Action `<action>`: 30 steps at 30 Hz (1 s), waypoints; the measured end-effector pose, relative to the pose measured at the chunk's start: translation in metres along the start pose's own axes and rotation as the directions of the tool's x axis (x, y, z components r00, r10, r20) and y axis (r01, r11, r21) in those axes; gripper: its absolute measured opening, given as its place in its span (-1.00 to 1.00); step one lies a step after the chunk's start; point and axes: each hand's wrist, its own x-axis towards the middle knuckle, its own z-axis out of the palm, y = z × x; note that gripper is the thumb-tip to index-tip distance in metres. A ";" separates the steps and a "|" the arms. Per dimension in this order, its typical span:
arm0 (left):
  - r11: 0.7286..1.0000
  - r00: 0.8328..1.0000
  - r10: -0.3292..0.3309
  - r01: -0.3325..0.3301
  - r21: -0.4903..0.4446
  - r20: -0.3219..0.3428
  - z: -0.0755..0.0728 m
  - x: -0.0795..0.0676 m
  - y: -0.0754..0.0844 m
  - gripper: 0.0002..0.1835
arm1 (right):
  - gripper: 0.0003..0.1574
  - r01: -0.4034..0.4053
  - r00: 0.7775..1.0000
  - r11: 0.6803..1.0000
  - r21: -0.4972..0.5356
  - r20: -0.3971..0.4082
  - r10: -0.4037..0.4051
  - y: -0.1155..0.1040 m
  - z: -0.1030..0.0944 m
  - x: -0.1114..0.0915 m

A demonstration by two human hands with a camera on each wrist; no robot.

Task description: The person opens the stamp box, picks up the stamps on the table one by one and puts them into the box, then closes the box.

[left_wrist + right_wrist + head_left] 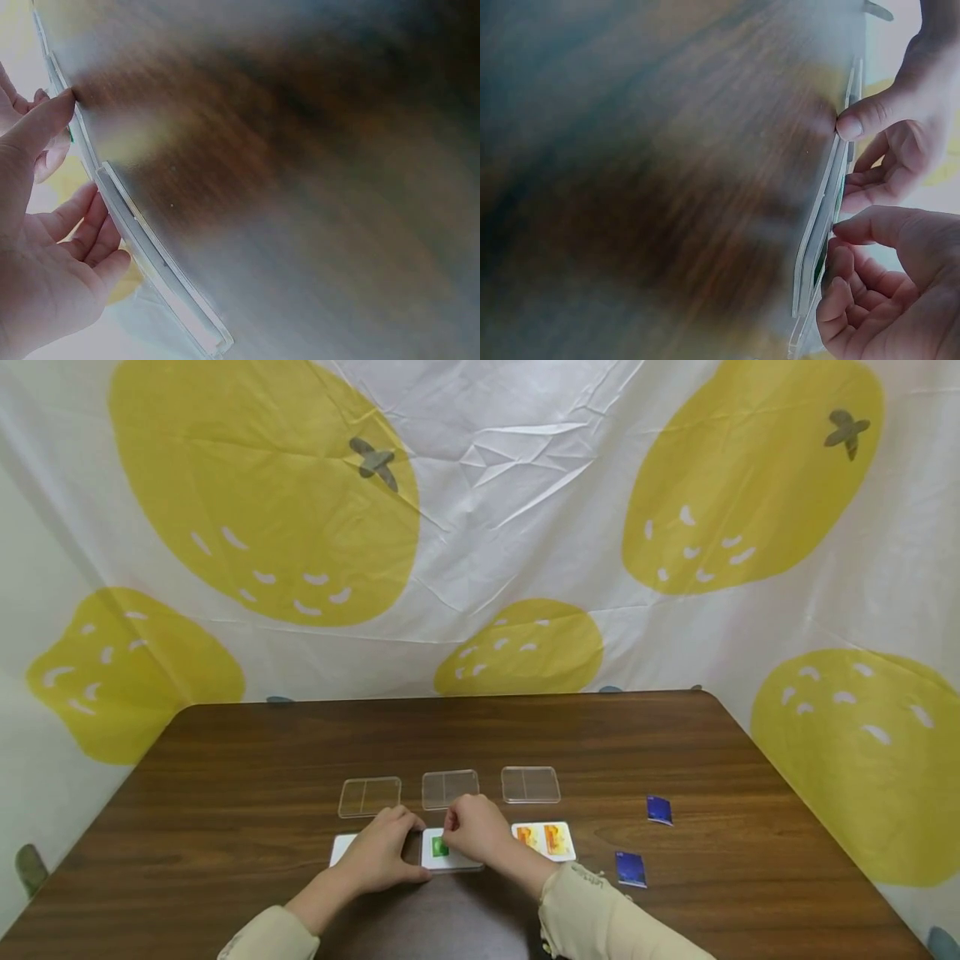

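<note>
In the head view, a flat white case (457, 866) lies before me with a green card (440, 846) on its left half. My left hand (382, 852) holds this case at its left side, thumb at the near corner and fingers at the far one. The right hand (477, 831) is over the case's right half, fingers curled. In the right wrist view, a strip of green card (821, 264) shows at the right hand's (889, 289) fingertips, which pinch it against the case; the rest is hidden. The left thumb (853, 126) touches the case's edge.
To the right is a white case with two orange cards (557, 839); another white case (341, 846) is partly behind my left hand. Three clear lids (371, 797) lie in a row behind. Two small dark blue packets (632, 869) sit at the right. A lemon-print cloth (480, 552) hangs behind the table.
</note>
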 end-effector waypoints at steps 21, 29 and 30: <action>1.000 1.000 0.013 -0.013 0.006 -0.012 -0.009 -0.006 -0.006 -0.36 | -0.92 0.050 0.998 0.995 0.084 -0.034 -0.047 0.013 -0.036 -0.015; 1.000 0.998 -0.011 0.010 -0.010 -0.062 -0.031 -0.028 -0.029 -0.34 | -0.90 0.027 0.998 0.993 0.114 -0.066 -0.019 0.044 -0.064 -0.040; 1.000 0.998 -0.019 0.018 -0.014 -0.062 -0.034 -0.031 -0.032 -0.34 | -0.90 0.022 0.998 0.992 0.121 -0.061 -0.014 0.049 -0.068 -0.043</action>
